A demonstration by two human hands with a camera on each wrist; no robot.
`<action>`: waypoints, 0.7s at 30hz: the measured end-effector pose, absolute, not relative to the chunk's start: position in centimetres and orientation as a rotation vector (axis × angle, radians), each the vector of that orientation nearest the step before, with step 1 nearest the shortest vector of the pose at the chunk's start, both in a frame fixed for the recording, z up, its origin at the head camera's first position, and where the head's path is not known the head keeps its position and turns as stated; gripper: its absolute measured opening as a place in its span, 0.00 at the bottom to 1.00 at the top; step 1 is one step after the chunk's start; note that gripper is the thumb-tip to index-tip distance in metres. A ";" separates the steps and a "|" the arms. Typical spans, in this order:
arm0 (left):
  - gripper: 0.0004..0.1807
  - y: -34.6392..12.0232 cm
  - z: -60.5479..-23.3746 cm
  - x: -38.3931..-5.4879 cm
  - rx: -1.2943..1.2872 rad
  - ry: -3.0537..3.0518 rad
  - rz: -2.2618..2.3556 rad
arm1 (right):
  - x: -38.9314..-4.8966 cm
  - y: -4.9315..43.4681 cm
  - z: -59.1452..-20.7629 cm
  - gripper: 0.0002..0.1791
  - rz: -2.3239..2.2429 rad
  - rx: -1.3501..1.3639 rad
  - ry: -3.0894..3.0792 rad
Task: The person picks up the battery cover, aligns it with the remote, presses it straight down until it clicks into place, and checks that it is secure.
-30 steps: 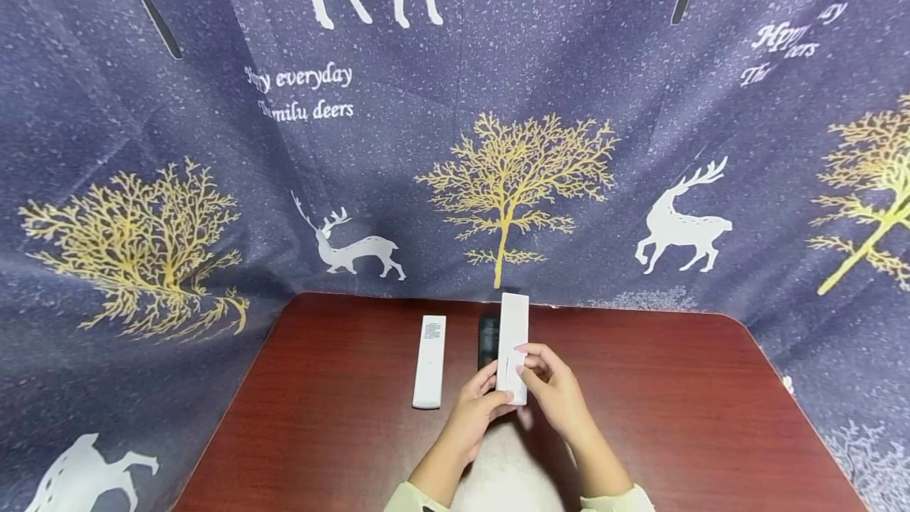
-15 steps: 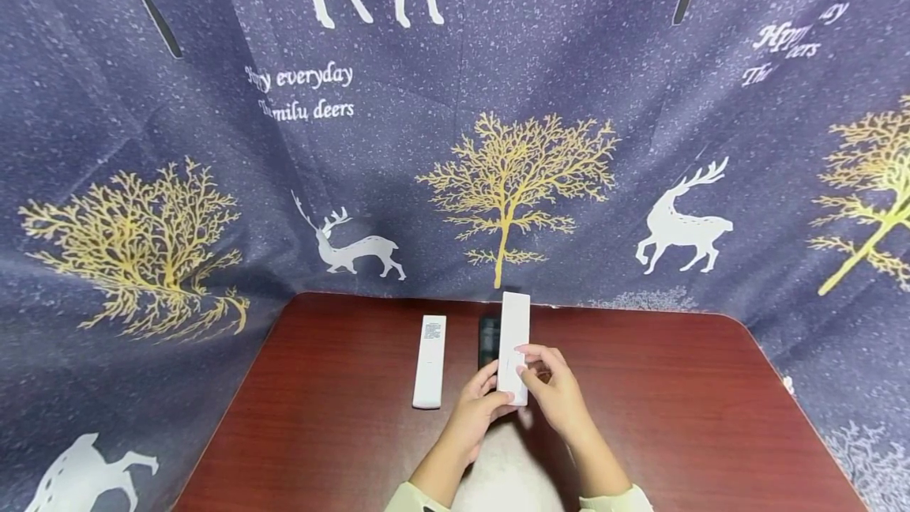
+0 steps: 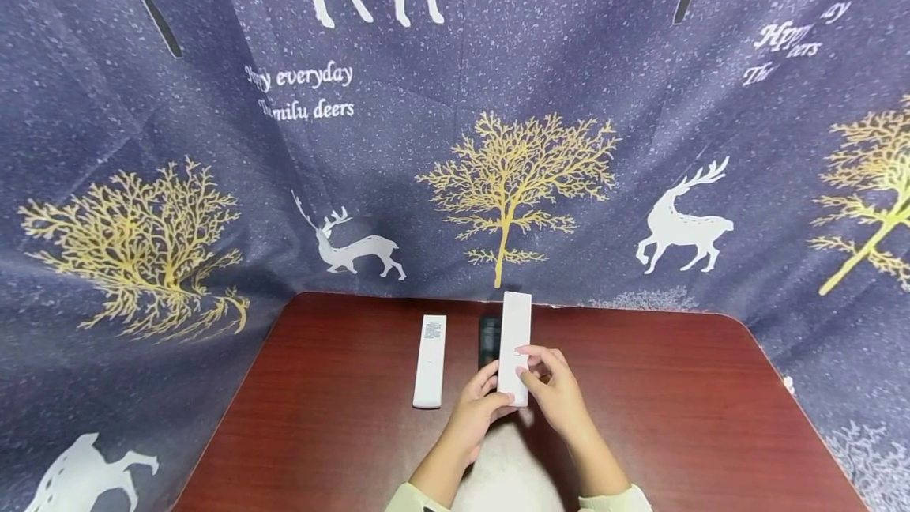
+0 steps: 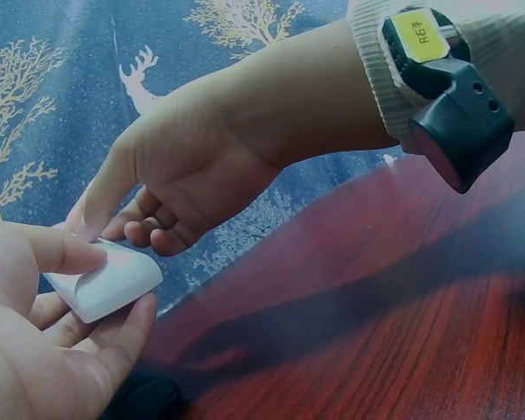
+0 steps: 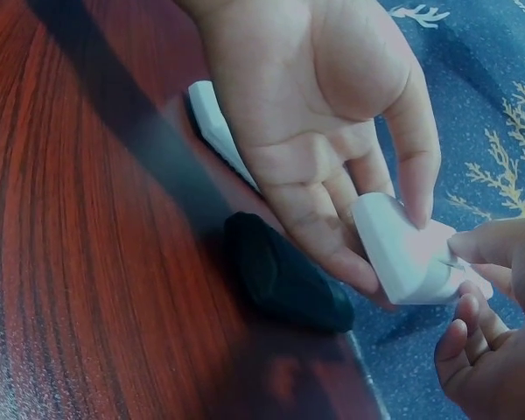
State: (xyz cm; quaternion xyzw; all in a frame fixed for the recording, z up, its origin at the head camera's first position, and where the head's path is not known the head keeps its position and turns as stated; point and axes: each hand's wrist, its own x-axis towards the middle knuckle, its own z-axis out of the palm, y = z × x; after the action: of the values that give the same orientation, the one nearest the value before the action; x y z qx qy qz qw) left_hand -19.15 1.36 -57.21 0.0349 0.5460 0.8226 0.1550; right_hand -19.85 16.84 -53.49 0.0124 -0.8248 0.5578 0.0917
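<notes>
A white remote control (image 3: 515,322) is held above the table, its plain back facing up. My left hand (image 3: 472,409) grips its near end, thumb on top and fingers underneath; the left wrist view shows the rounded end of the remote (image 4: 122,284) between them. My right hand (image 3: 558,393) pinches at the lower right part of the back with thumb and forefinger. A thin seam shows there in the right wrist view, beside my right hand (image 5: 499,324). The other right fingers are curled. The underside of the remote is hidden.
A second white remote control (image 3: 430,366) lies back up to the left, with a printed label at its far end. A black device (image 3: 488,338) lies on the table (image 3: 341,417), partly hidden behind the held remote. A patterned blue cloth (image 3: 455,62) hangs along the table's far edge.
The held remote has shifted very slightly to the right. A dark line visible on its back one second ago no longer shows there. Both hands keep nearly the same place.
</notes>
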 end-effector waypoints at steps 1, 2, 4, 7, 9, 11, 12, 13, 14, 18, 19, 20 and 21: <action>0.37 1.4 -57.2 -19.1 0.100 1.565 2.354 | -19.8 16.8 -53.5 0.17 1.660 0.028 -2.453; 0.37 1.4 -57.2 -19.1 0.102 1.567 2.352 | -19.8 16.8 -53.5 0.19 1.662 0.020 -2.454; 0.37 1.4 -57.3 -19.1 0.105 1.570 2.348 | -19.8 16.8 -53.4 0.22 1.673 -0.007 -2.454; 0.38 1.4 -57.2 -19.1 0.107 1.570 2.349 | -19.9 16.8 -53.5 0.27 1.677 -0.037 -2.430; 0.38 1.4 -57.2 -19.1 0.102 1.567 2.352 | -19.9 16.8 -53.6 0.28 1.665 -0.053 -2.416; 0.38 1.4 -57.2 -19.1 0.097 1.564 2.356 | -20.0 16.9 -53.8 0.30 1.658 -0.073 -2.405; 0.38 1.4 -57.2 -19.1 0.093 1.563 2.355 | -20.0 16.9 -53.8 0.30 1.655 -0.086 -2.407; 0.38 1.4 -57.2 -19.1 0.090 1.561 2.355 | -20.1 16.9 -53.8 0.31 1.662 -0.093 -2.407; 0.38 1.4 -57.2 -19.1 0.091 1.559 2.356 | -20.1 16.9 -53.8 0.31 1.680 -0.100 -2.410; 0.38 1.4 -57.1 -19.1 0.091 1.549 2.358 | -20.1 16.8 -53.6 0.32 1.774 -0.102 -2.438; 0.38 1.4 -57.1 -19.1 0.092 1.548 2.357 | -20.0 16.8 -53.5 0.33 1.802 -0.099 -2.443; 0.38 1.3 -57.1 -19.0 0.095 1.546 2.357 | -20.0 16.7 -53.5 0.33 1.832 -0.098 -2.446; 0.38 1.3 -57.1 -19.0 0.097 1.544 2.356 | -19.9 16.7 -53.4 0.34 1.852 -0.094 -2.448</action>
State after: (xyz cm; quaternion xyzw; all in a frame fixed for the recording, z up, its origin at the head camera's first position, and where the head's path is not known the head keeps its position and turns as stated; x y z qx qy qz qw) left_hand -19.02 1.35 -57.09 0.0341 0.5408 0.8250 0.1607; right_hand -19.94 16.69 -53.43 -0.0306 -0.7966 0.6027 0.0353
